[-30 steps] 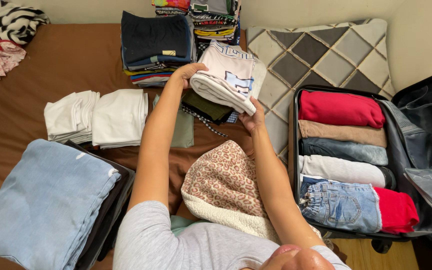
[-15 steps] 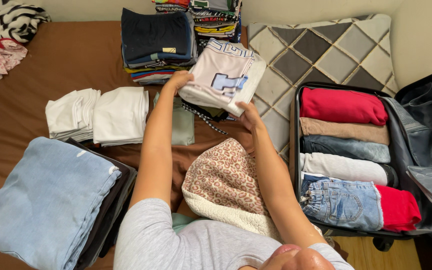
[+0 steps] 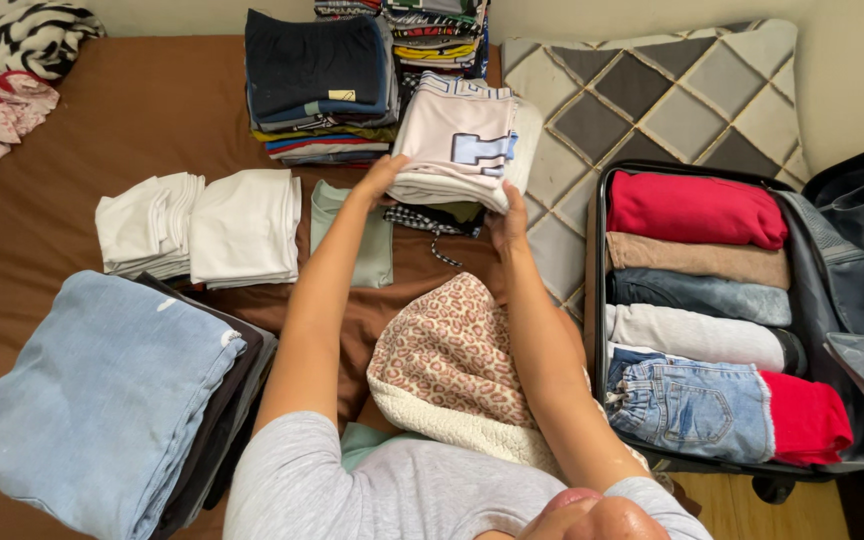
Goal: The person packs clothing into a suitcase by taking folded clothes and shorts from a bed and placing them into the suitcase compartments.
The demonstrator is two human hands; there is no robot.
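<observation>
Roughly half packed: open black suitcase [image 3: 597, 300] holds seven rolled garments; left hand [image 3: 382, 178] and right hand [image 3: 508, 222] both clasp the folded pale printed shirt stack [image 3: 457, 140]; bed piles remain.

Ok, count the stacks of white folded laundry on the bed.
2: one white stack at far left, another white stack right beside it, near the left hand. None seem hidden.

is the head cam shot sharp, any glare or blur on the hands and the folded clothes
Head view: even, soft indoor light, no glare; left hand and right hand look sharp on the pale folded stack; faint shadows under the white piles; the blurred face at the bottom edge is out of focus; slight wide-angle bending near the suitcase.
</observation>
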